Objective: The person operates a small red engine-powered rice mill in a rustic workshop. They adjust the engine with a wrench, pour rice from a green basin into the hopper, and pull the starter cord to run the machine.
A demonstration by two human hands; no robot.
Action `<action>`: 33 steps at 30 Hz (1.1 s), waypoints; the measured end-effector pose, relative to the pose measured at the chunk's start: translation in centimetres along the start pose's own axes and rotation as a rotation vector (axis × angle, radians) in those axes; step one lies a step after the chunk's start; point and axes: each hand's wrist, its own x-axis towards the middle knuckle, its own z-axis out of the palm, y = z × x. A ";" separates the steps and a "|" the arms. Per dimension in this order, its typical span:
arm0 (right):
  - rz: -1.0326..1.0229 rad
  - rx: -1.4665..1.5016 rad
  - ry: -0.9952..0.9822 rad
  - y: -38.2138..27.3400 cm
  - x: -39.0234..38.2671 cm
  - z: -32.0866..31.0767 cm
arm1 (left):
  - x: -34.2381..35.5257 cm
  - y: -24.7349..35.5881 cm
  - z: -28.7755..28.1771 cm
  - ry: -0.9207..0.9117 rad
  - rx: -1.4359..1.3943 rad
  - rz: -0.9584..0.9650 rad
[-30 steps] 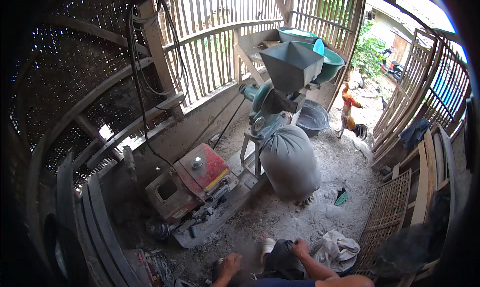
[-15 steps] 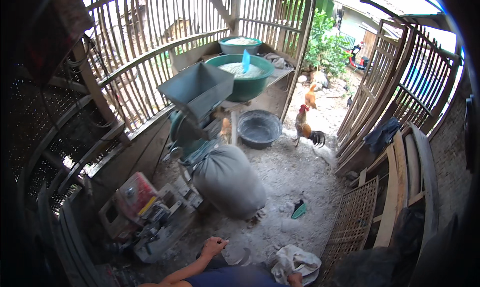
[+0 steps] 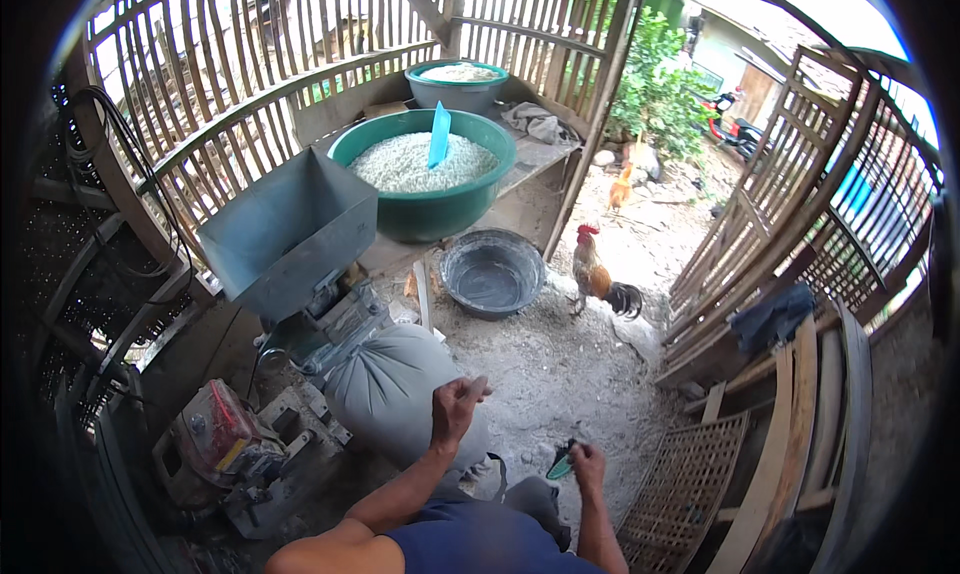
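My left hand [image 3: 458,409] is raised in front of the stuffed grey sack [image 3: 375,389], its fingers curled and pressed together; whether anything small is in them I cannot make out. Lower right, my right hand [image 3: 588,467] hangs over the floor with curled fingers, and what they hold, if anything, is hidden. Just left of it on the ground lies a small green object [image 3: 560,468], partly dark. The grey sack, gathered at its top, hangs at the outlet of a machine with a metal hopper [image 3: 290,234].
A green basin [image 3: 420,209] of white grainy stuff holds a blue scoop [image 3: 439,139]. Behind stands another basin [image 3: 458,92]. A black tub [image 3: 492,274] sits on the floor near a rooster [image 3: 592,269]. A red engine [image 3: 215,424] is left; a woven panel [image 3: 690,479] leans right.
I have moved nearer the basins and hopper. My left hand has risen and my right has come forward. The white cloth-like sack by my right hand is out of view.
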 end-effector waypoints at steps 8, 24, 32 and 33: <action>-0.085 0.078 -0.220 -16.0 25.1 1.6 | 13.8 8.8 5.6 0.417 -0.302 0.479; -0.915 0.291 -0.610 -52.4 45.0 14.1 | 28.0 12.4 11.2 1.240 -0.053 0.594; -1.086 -0.648 -0.668 -66.8 36.0 32.5 | 34.3 14.6 10.2 1.610 0.033 0.352; -1.020 -0.618 -0.813 -67.9 37.0 33.8 | 34.7 14.5 10.4 1.510 -0.331 0.439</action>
